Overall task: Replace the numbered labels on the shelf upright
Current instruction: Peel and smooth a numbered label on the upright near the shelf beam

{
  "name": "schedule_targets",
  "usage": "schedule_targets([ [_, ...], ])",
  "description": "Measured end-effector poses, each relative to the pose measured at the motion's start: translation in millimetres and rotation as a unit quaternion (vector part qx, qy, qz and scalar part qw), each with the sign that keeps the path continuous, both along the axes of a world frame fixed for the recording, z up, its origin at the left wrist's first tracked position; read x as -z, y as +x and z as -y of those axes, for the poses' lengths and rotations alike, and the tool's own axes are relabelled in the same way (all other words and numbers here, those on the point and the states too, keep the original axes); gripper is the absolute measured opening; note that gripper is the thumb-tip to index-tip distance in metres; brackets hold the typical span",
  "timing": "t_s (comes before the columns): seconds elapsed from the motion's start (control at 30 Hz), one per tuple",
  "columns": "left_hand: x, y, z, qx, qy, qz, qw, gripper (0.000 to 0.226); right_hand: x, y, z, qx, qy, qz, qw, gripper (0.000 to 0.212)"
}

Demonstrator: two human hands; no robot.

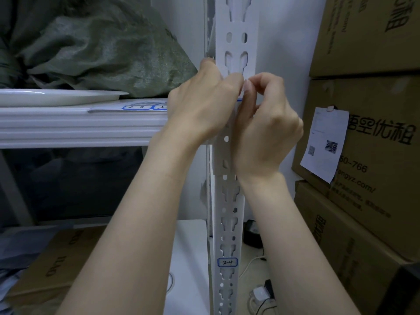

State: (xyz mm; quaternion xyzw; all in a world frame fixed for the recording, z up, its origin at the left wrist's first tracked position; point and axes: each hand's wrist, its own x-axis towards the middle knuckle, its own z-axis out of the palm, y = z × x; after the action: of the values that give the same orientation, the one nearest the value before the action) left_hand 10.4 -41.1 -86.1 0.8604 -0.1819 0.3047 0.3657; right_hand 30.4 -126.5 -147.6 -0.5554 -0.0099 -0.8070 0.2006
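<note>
The white slotted shelf upright [236, 42] runs down the middle of the view. My left hand [202, 103] and my right hand [268, 126] meet on it at shelf height, fingertips pinched together around a small white piece [245, 87]; what it is stays unclear. A blue edge [239, 100] peeks out between the hands. Lower on the upright, a blue-bordered label reading 24 [227, 262] is stuck on. A sheet of blue-bordered labels [143, 107] lies on the white shelf [68, 128] at the left.
A grey-green woven sack [102, 48] and a white plate [56, 96] sit on the shelf. Stacked cardboard boxes [368, 133] stand at the right, one with a paper slip [323, 142]. Cables and a power adapter [259, 294] lie on the floor.
</note>
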Motion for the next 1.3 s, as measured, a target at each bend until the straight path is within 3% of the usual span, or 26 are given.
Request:
schedule_targets([
  [0.67, 2, 3, 2, -0.008, -0.005, 0.015, 1.000, 0.021, -7, -3, -3, 0.051, 0.014, -0.022, 0.998, 0.013],
  [1.03, 4, 4, 2, -0.016, -0.001, 0.023, 1.000, 0.020, 2, -2, 9, -0.056, -0.043, -0.007, 0.998, 0.015],
  [1.3, 3, 7, 2, -0.019, 0.003, 0.024, 1.000, 0.021, -1, -3, 12, -0.053, -0.040, -0.015, 0.998, 0.015],
])
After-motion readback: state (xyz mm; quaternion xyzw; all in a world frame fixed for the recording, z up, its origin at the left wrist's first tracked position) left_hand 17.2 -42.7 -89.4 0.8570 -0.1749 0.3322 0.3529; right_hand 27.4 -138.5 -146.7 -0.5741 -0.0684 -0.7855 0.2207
